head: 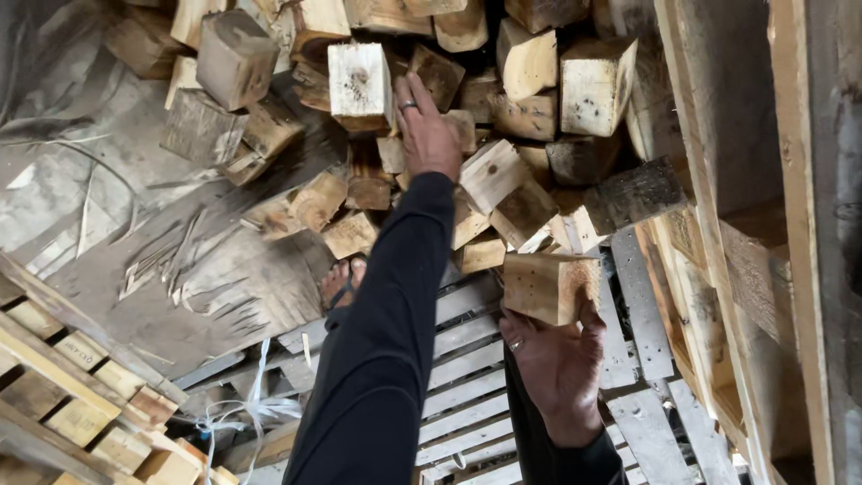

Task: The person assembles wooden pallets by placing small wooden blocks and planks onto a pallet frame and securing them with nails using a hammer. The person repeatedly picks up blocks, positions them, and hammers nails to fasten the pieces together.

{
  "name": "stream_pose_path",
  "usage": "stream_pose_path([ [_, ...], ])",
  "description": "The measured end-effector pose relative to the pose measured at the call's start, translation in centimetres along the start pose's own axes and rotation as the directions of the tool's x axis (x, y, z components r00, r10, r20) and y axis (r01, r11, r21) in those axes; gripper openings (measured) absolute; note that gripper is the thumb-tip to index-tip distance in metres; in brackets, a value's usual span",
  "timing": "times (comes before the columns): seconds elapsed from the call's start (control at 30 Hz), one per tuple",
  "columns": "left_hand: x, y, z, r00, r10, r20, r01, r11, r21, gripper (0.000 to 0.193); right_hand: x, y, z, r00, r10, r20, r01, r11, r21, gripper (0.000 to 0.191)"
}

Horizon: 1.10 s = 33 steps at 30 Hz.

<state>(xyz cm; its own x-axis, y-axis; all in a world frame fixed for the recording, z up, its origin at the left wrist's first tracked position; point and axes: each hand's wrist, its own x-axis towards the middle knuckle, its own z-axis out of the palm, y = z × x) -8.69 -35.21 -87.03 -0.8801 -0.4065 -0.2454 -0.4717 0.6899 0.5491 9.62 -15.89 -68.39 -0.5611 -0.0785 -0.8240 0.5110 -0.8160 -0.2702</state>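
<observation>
Far left: a stack of pale wooden pallets [63, 386], seen edge-on, with white plastic strapping [247, 409] trailing beside it on the floor. Above that, grey sheeting [108, 207] with loose splinters.

Centre: a sandalled foot [341, 280] shows just left of the black sleeve, standing on a grey slatted pallet [467, 359].

Left hand [425, 130], ring on one finger, is stretched far forward into a heap of cut wood blocks [503, 117]. Its fingers lie extended against a pale square block [359, 83] at the front of the heap; palm side is hidden, so cannot tell whether they grip it or only touch.

Right of centre: right hand [558, 359], also ringed, is held close to the body, palm up. Its fingers are curled around the underside of a single light wood block [549, 286], holding it clear of the heap, just below the nearest stacked pieces.

Far right: upright boards of a wooden frame [718, 180], with one dark weathered block [636, 193] lying against it.
</observation>
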Motion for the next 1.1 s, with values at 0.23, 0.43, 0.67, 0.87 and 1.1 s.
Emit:
stream_pose_path([
  [0.23,5.0,-0.8,-0.5,0.904,0.213,0.37,-0.363,0.841,0.402,0.103,-0.7,1.3,0.3,0.999,0.016,-0.031,-0.015,1.0,0.006,0.058],
  [0.43,4.3,-0.6,0.3,0.92,0.327,0.219,-0.393,0.787,0.476,0.1,-0.5,0.9,0.9,0.995,0.052,-0.082,-0.052,0.999,0.009,0.067],
  [0.67,-3.0,12.6,4.3,0.902,0.314,0.298,-0.24,0.936,-0.259,0.107,0.2,-0.1,1.4,0.998,-0.057,-0.041,0.056,0.998,-0.023,0.085],
  [0.87,-4.0,17.4,9.2,0.999,0.036,0.033,-0.036,0.999,0.006,0.058,0.4,-1.3,-1.7,0.996,0.07,-0.047,-0.055,0.961,0.27,0.091],
  [1.1,-2.3,11.9,3.9,0.977,0.169,0.132,-0.006,0.636,-0.771,0.088,-0.6,-1.8,-2.0,0.997,-0.08,0.001,0.078,0.979,0.188,0.084],
])
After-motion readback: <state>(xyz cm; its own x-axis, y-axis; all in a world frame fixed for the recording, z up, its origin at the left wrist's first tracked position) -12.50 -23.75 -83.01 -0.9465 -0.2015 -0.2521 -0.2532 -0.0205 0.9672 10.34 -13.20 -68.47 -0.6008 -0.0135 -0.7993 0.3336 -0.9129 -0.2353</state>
